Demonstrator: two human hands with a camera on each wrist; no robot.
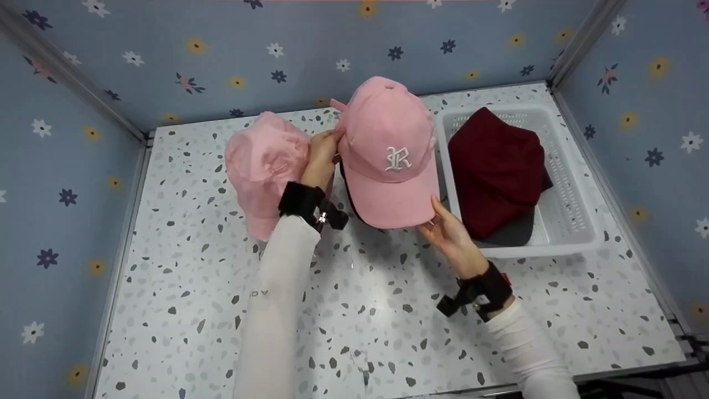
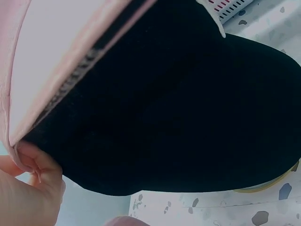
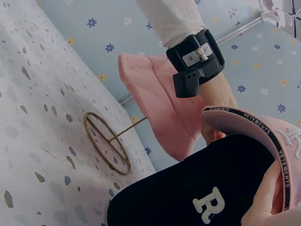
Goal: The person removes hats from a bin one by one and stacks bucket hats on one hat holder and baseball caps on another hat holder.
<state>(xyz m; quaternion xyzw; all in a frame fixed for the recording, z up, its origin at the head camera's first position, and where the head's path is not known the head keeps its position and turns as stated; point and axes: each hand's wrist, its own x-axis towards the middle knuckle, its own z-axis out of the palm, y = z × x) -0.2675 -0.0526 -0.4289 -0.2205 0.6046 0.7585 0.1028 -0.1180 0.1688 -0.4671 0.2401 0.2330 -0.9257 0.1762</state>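
Observation:
A pink baseball cap (image 1: pixel 388 138) with a white embroidered letter is held between both hands, brim facing me. My left hand (image 1: pixel 323 155) pinches its back edge near a strap; the left wrist view shows that hand (image 2: pixel 35 181) at the cap's rim. My right hand (image 1: pixel 451 238) pinches the brim's right corner. Under the pink brim shows a black brim-shaped piece (image 2: pixel 178 108), which bears a white R in the right wrist view; whether it is a separate cap cannot be told. Beside my left wrist is a pink hat (image 1: pixel 266 160).
To the right stands a white plastic basket (image 1: pixel 595 238), with a maroon cap (image 1: pixel 493 172) and a dark grey brim (image 1: pixel 512 233) inside. A gold ring-based stand (image 3: pixel 108 141) is under the pink hat. Floral panels (image 1: pixel 332 44) wall the speckled table (image 1: pixel 183 310) on three sides.

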